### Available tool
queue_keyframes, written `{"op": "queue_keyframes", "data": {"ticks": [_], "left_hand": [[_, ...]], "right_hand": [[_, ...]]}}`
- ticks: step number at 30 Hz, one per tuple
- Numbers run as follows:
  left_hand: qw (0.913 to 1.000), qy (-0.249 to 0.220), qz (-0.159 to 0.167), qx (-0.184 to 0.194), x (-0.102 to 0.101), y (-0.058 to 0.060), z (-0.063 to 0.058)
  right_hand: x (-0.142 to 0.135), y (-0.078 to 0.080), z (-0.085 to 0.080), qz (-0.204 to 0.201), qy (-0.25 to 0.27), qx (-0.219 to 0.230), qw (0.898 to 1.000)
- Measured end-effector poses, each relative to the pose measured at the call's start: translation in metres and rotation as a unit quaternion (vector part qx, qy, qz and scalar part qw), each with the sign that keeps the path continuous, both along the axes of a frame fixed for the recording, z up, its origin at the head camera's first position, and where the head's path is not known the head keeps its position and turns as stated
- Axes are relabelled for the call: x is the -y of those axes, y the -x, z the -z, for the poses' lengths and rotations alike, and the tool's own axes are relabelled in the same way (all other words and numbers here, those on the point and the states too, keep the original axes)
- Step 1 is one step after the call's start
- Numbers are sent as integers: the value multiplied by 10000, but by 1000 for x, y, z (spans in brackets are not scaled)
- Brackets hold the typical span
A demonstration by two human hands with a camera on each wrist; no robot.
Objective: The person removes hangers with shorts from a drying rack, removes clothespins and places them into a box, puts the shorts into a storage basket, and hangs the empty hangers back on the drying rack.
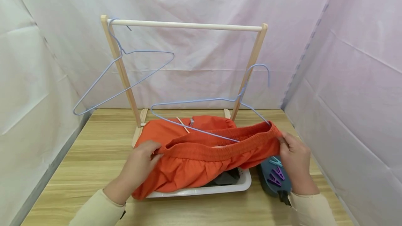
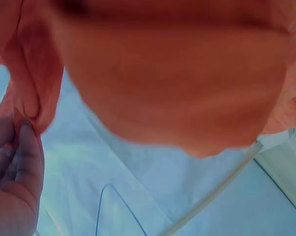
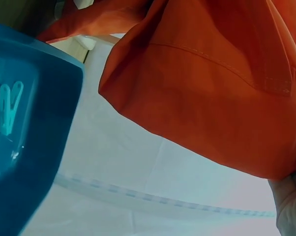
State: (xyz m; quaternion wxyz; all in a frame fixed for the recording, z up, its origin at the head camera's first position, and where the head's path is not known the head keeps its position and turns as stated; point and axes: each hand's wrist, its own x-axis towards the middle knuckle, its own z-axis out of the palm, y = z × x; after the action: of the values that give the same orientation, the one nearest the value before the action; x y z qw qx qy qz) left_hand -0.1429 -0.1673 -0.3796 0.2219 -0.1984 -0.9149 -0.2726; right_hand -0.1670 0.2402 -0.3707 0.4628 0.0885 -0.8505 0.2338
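Note:
A pair of orange shorts with a gathered elastic waistband is stretched sideways above a white basket. My left hand pinches the left end of the waistband, and my right hand grips its right end. A light-blue wire hanger leans across the waistband opening. Its right corner reaches inside the waistband at the right, while its left corner sticks out above the fabric. In both wrist views the shorts hang in front of the camera and cover much of the scene.
A wooden rack with a white rail stands behind the basket. A second blue hanger hangs at its left end. Dark cloth lies in the basket. To the right sits a blue tray holding clothespins. White curtains enclose the table.

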Motion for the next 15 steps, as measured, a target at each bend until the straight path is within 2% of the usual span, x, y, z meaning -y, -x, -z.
{"op": "queue_keyframes", "data": {"ticks": [5,10,15], "left_hand": [[10000,-45,32,41,-5,6,6],[9997,104,173,166,-6,12,12],[9956,467,316,745,-5,14,17]], "right_hand": [[0,2,-3,-147,-124,42,9998],[0,3,-4,-207,-308,33,9993],[2,5,0,-379,-506,-79,9980]]}}
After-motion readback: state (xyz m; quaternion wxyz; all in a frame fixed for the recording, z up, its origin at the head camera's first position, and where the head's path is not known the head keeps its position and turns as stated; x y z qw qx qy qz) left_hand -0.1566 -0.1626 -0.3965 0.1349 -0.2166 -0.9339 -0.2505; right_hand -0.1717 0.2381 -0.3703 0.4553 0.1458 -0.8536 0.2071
